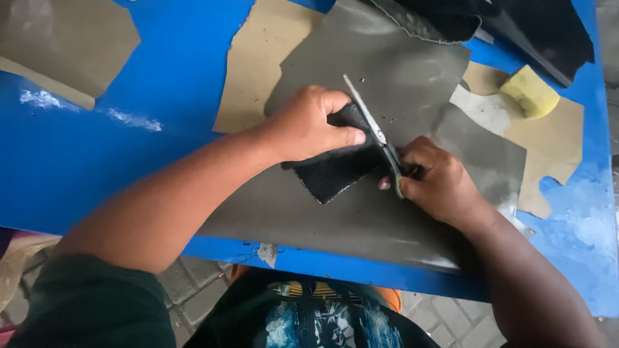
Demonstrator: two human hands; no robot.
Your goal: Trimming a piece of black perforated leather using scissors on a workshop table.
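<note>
1. Left hand (309, 125), centre of frame: fingers and thumb pressed together on the upper edge of a black textured piece (335, 171), pinching it so the material stays taut and flat against the blades.
2. Right hand (435, 183), right of centre: fingers curled through the handles of the scissors (377, 135). The blades point toward the upper left and lie along the right edge of the black piece, one blade above it.
3. The black piece rests on a large grey sheet (400, 84), which serves as a work surface over the blue table (97, 161).
4. Tan sheets lie beneath and beside the grey one: one in the upper middle (255, 64), another at the upper left corner (64, 45).
5. A yellow sponge (530, 91) sits upper right, well apart from both hands, beside dark material (535, 29) at the top edge.
</note>
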